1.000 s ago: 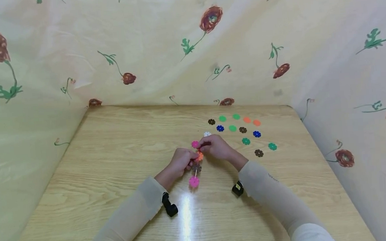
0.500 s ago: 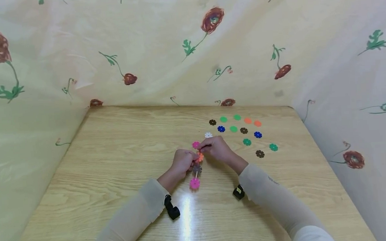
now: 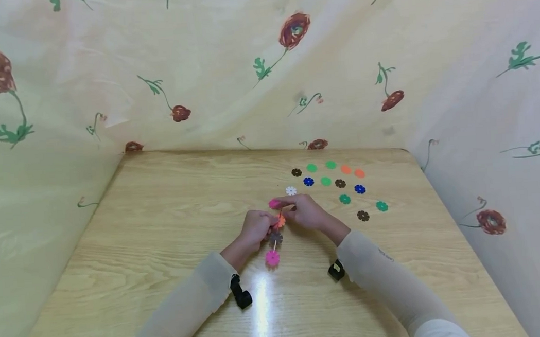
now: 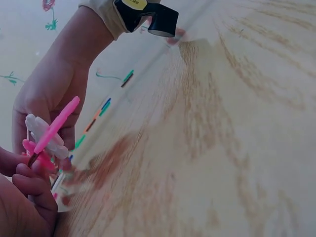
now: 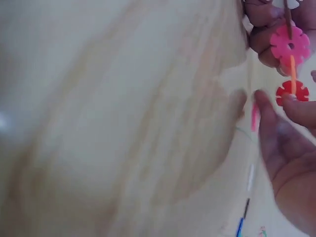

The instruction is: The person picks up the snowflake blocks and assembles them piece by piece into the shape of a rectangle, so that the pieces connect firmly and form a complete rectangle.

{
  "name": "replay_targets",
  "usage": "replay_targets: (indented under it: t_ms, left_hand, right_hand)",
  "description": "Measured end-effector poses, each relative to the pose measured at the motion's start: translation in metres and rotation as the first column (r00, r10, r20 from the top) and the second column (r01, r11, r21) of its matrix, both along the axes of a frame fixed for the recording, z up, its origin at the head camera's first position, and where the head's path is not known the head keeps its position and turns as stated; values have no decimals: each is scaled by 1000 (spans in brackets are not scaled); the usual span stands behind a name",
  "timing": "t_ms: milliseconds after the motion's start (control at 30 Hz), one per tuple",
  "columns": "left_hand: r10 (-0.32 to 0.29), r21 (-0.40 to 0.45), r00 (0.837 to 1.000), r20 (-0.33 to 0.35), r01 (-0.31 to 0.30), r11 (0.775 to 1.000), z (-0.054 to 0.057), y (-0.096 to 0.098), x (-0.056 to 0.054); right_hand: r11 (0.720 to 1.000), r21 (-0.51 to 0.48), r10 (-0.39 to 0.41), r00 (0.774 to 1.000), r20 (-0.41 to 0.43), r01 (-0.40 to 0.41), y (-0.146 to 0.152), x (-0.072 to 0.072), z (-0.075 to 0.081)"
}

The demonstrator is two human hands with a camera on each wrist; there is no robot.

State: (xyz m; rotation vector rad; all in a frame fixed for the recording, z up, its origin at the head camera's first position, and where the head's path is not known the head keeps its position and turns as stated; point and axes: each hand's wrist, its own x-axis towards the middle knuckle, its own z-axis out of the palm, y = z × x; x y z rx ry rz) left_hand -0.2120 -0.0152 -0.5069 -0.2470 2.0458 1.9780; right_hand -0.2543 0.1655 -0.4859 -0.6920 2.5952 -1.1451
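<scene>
My left hand pinches a chain of slotted flower-shaped plastic discs low over the table. At its near end hangs a pink disc, joined through a white disc to a dark brown disc. Beyond the left fingers come another pink disc, an orange disc and a red disc at the far end. My right hand has thumb and index finger spread apart. Its thumb overlaps the red disc in the right wrist view, while the index fingertip reaches a loose pink disc.
Loose discs lie spread at the back right of the wooden table, among them a white disc, a blue disc, a green disc and a brown disc. A flowered cloth encloses the table's back and sides.
The right thumb and index finger have parted from their pinch at the chain's far end, the index finger extending over the loose pink disc. My left hand keeps its hold almost in place.
</scene>
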Motion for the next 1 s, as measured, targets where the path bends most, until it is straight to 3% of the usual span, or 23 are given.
replay_targets:
  t_ms: [100, 200, 333, 433, 533, 700, 900, 1000]
  left_hand:
    - [-1, 15, 1000, -12, 1, 1000, 0, -1, 1]
    - [-5, 24, 1000, -15, 5, 1000, -2, -2, 2]
    - [-6, 20, 1000, -4, 6, 1000, -3, -3, 3]
    - [-7, 22, 1000, -7, 7, 1000, -2, -4, 5]
    - [-5, 34, 1000, -5, 5, 999, -1, -5, 5]
    - [0, 42, 1000, 0, 0, 999, -1, -6, 4]
    - [-3, 67, 1000, -5, 3, 998, 0, -6, 2]
    - [0, 80, 1000, 9, -1, 997, -1, -5, 1]
  right_hand:
    - [993, 86, -86, 996, -17, 87, 15, -5, 8]
    - [963, 173, -196, 978, -65, 205, 42, -12, 18]
    - [884, 346, -292, 950, -112, 313, 80, -18, 26]
    - [804, 482, -333, 935, -120, 348, 103, -18, 26]
    - [768, 544, -336, 936, -108, 338, 117, -19, 23]
    - [801, 520, -311, 948, -62, 296, 123, -20, 15]
    - [827, 445, -365, 930, -37, 343, 117, -21, 14]
    - [885, 303, -385, 922, 50, 353, 104, -20, 12]
